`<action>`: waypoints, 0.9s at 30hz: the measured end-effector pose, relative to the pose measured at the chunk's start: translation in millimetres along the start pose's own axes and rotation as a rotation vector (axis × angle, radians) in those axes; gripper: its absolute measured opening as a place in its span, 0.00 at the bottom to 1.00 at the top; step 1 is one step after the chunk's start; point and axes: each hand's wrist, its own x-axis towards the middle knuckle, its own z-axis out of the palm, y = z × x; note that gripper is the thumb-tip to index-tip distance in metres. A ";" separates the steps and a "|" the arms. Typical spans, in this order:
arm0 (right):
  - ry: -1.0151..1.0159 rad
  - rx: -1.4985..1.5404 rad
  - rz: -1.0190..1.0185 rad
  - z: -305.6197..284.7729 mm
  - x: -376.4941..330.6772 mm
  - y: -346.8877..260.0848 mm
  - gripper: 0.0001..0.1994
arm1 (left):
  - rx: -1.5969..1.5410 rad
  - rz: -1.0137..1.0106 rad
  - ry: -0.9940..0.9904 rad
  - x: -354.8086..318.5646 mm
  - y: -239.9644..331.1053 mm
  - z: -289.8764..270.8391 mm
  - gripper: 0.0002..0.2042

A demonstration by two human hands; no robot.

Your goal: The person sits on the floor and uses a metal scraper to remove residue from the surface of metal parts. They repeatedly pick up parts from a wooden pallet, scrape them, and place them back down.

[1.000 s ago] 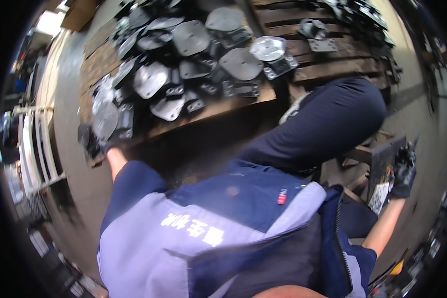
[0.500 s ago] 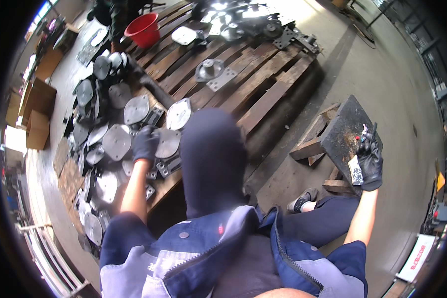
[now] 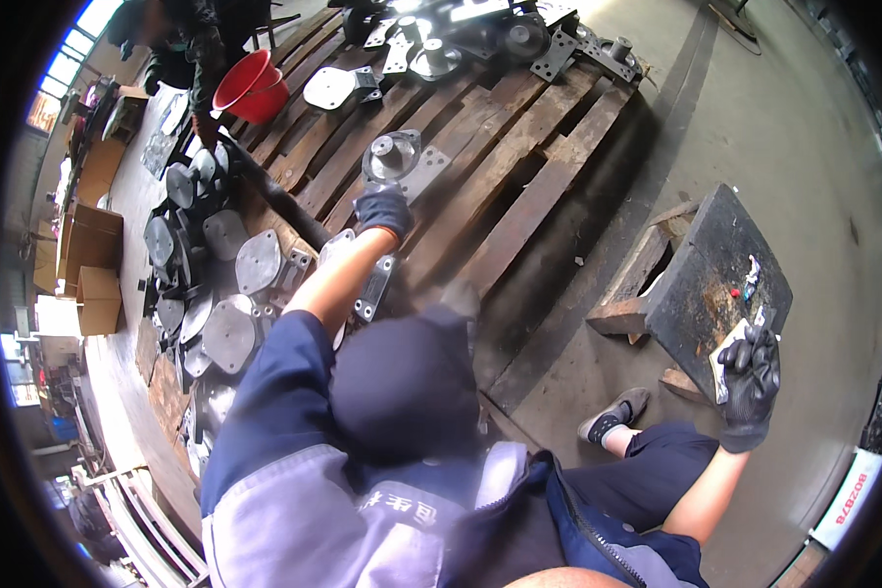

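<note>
At the far left, open cardboard boxes (image 3: 95,240) stand on the floor, and a white slatted rack (image 3: 152,519) leans into the lower corner. To their right, a co-worker in dark clothing (image 3: 204,64) stretches an arm down to the far end of a crowded spread of grey metal flange plates (image 3: 230,335), rounded and drilled with small holes. A red bucket (image 3: 252,90) sits beside that arm, at the corner of a slatted wooden pallet (image 3: 519,176).

The person's left hand, in a dark glove (image 3: 382,209), reaches over the pallet's near side, at the near rim of a round metal flange with a raised central boss (image 3: 387,155). A perforated rectangular plate (image 3: 424,174) lies right against the flange. The fingertips are blurred, so whether they grip it I cannot tell.

Further right, a shoe (image 3: 612,415) rests on the floor beside a wooden stand with a tilted black top (image 3: 701,265), on which lie small red and white bits. The right hand, in a black glove (image 3: 750,387), is at its near edge, fingers partly curled next to a pale flat strip (image 3: 727,358); I cannot tell whether it holds this.
</note>
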 end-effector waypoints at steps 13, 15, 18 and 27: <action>0.068 -0.272 -0.007 4.8 24.3 3.7 0.16 | -0.064 -0.142 0.116 83.6 1.0 89.9 0.14; 0.035 -0.286 0.055 1.4 20.8 1.5 0.20 | 0.063 -0.014 -0.056 65.1 10.5 15.6 0.15; 0.011 -0.288 0.073 5.8 24.0 7.2 0.22 | 0.143 0.351 -0.160 86.4 -28.3 -45.0 0.11; -0.027 -0.300 0.102 24.8 32.7 11.5 0.17 | 0.538 0.710 -0.726 138.2 65.2 -88.5 0.15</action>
